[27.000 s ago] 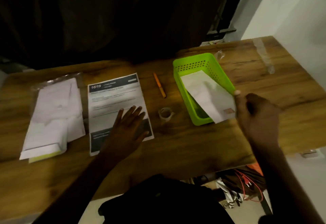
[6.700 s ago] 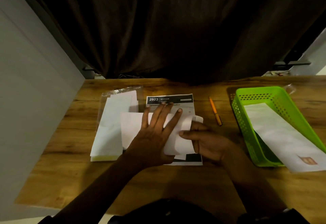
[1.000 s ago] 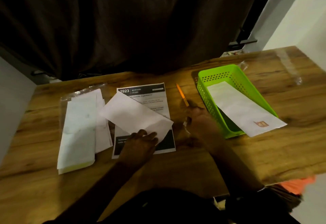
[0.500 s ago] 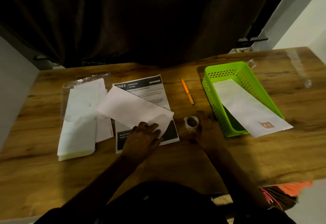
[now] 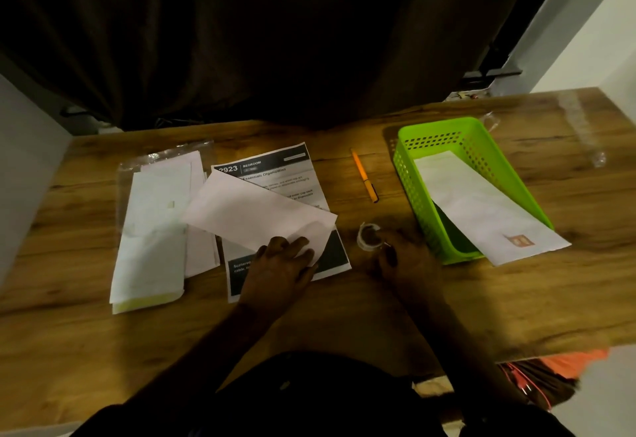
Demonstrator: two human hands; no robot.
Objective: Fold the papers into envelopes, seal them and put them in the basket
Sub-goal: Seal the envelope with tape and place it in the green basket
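On the wooden table (image 5: 344, 316), 1 envelope (image 5: 481, 206) rests in the basket (image 5: 433, 126). The left hand (image 5: 278, 264) presses the folded paper (image 5: 254, 213), fingers together. The right hand (image 5: 406, 261) meets the tape (image 5: 360, 237), grip unclear, so sealing remains.

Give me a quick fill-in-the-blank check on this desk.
1. The basket holds ____ stamped envelope.
2. The right hand touches the tape roll; the left hand presses the loose envelope, coloured ____.
3. The pen is ____.
Missing: one; white; orange.
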